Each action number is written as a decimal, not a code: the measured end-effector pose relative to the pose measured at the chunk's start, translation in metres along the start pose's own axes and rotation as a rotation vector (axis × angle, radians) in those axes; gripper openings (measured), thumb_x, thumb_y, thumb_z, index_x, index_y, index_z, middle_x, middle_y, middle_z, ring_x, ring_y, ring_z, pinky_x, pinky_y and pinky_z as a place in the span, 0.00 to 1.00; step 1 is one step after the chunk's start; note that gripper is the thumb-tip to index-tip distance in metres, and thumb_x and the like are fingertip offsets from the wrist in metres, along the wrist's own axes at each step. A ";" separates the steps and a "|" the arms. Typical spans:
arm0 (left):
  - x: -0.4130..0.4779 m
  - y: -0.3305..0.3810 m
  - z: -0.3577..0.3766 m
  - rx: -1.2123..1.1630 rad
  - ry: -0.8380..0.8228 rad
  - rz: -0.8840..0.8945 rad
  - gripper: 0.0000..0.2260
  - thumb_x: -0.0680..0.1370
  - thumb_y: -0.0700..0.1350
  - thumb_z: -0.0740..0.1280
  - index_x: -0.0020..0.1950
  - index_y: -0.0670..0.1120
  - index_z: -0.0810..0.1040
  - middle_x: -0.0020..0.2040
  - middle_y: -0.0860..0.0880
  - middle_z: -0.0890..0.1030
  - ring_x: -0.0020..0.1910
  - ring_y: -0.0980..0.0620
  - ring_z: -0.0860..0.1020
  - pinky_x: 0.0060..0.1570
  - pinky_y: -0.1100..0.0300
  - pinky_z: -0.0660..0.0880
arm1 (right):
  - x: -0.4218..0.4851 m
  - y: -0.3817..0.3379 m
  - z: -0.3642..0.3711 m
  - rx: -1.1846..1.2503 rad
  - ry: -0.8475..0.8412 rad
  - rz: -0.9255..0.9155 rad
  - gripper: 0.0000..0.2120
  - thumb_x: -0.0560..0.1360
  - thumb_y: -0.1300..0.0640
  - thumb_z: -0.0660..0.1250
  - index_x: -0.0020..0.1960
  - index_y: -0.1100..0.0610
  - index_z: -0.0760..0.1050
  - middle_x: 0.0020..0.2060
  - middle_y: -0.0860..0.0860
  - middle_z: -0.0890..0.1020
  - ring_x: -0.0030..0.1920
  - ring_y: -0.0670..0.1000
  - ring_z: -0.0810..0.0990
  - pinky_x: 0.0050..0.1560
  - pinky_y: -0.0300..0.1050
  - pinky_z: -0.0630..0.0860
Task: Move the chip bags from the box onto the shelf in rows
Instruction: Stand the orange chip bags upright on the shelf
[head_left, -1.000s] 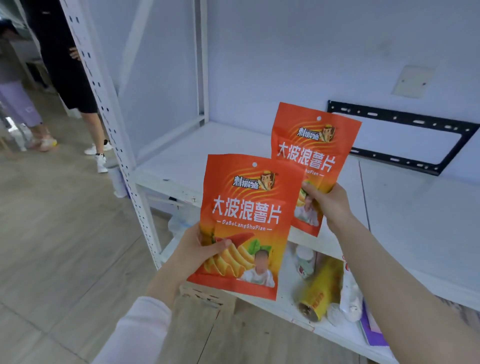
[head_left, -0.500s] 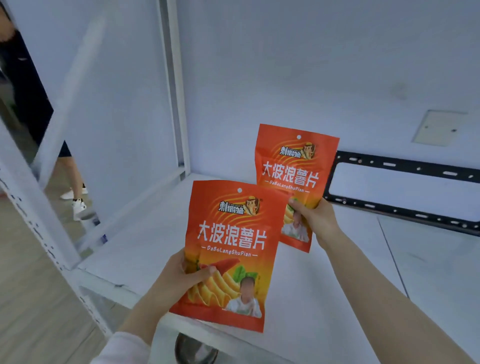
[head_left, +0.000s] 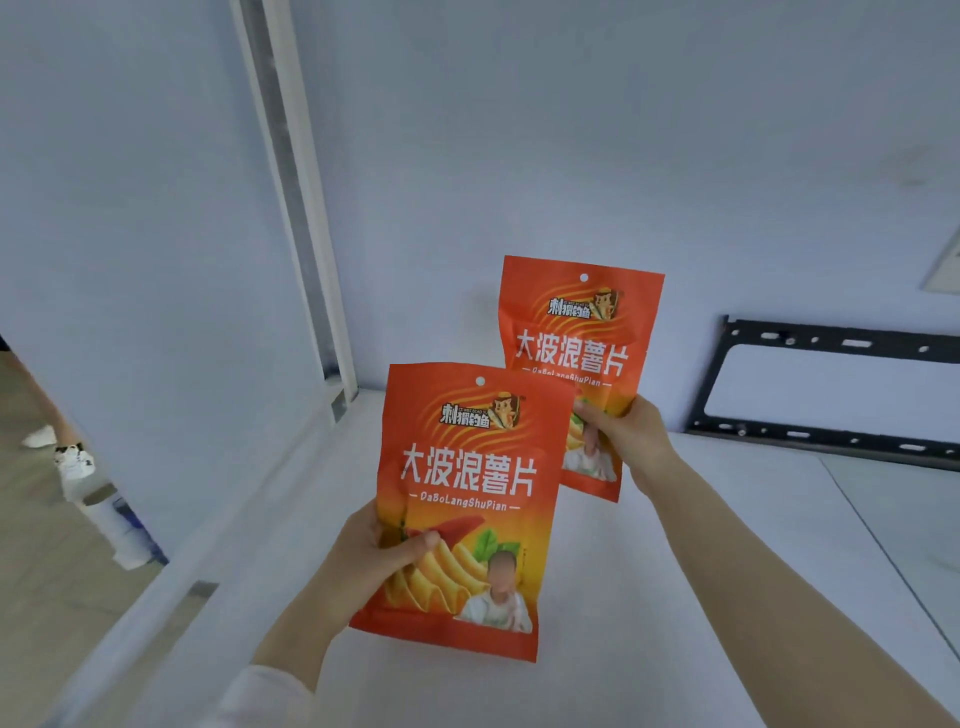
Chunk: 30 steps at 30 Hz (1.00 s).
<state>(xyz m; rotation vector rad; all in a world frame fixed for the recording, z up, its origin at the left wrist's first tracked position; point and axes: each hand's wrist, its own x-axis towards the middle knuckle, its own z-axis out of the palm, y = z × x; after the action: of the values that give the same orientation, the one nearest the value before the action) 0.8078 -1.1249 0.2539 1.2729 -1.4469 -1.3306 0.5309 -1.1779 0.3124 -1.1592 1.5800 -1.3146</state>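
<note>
Two orange-red chip bags are held upright over the white shelf board (head_left: 649, 597). My left hand (head_left: 374, 556) grips the lower left edge of the nearer chip bag (head_left: 467, 493), thumb across its front. My right hand (head_left: 623, 436) pinches the lower right part of the farther chip bag (head_left: 576, 358), which is closer to the back wall and partly covered by the nearer one. Both bags face me with their print upright. The box is out of view.
A white upright post (head_left: 306, 208) stands at the shelf's back left corner. A black metal bracket (head_left: 841, 389) hangs on the wall at the right. A seam (head_left: 883, 545) crosses the shelf board on the right. Someone's white shoes (head_left: 72, 457) show on the floor at left.
Both hands have carried the bags up and deeper over the shelf toward the back wall. The view has closed in, so the shelf below with its clutter has dropped out of sight.
</note>
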 end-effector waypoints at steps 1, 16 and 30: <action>0.011 0.000 -0.004 -0.001 -0.004 0.002 0.33 0.53 0.64 0.76 0.55 0.55 0.77 0.49 0.55 0.84 0.51 0.54 0.81 0.56 0.52 0.76 | 0.007 0.000 0.005 -0.007 0.010 0.005 0.07 0.71 0.56 0.71 0.39 0.56 0.74 0.36 0.61 0.80 0.36 0.54 0.80 0.45 0.44 0.79; 0.107 -0.010 -0.027 0.010 0.028 -0.047 0.19 0.65 0.52 0.76 0.53 0.58 0.76 0.49 0.59 0.83 0.52 0.58 0.80 0.56 0.56 0.75 | 0.114 0.024 0.085 0.001 -0.038 0.074 0.08 0.70 0.63 0.71 0.47 0.57 0.75 0.34 0.47 0.81 0.31 0.44 0.80 0.34 0.38 0.77; 0.127 -0.024 -0.033 -0.039 0.112 -0.091 0.24 0.65 0.55 0.75 0.58 0.54 0.73 0.50 0.55 0.83 0.52 0.54 0.81 0.56 0.52 0.76 | 0.142 0.039 0.105 0.137 -0.027 0.060 0.10 0.70 0.61 0.72 0.48 0.56 0.74 0.46 0.62 0.82 0.43 0.64 0.81 0.35 0.39 0.79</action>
<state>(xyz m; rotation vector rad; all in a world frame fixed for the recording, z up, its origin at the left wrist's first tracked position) 0.8188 -1.2542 0.2246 1.3799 -1.2934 -1.3189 0.5811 -1.3423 0.2543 -1.0337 1.4701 -1.3397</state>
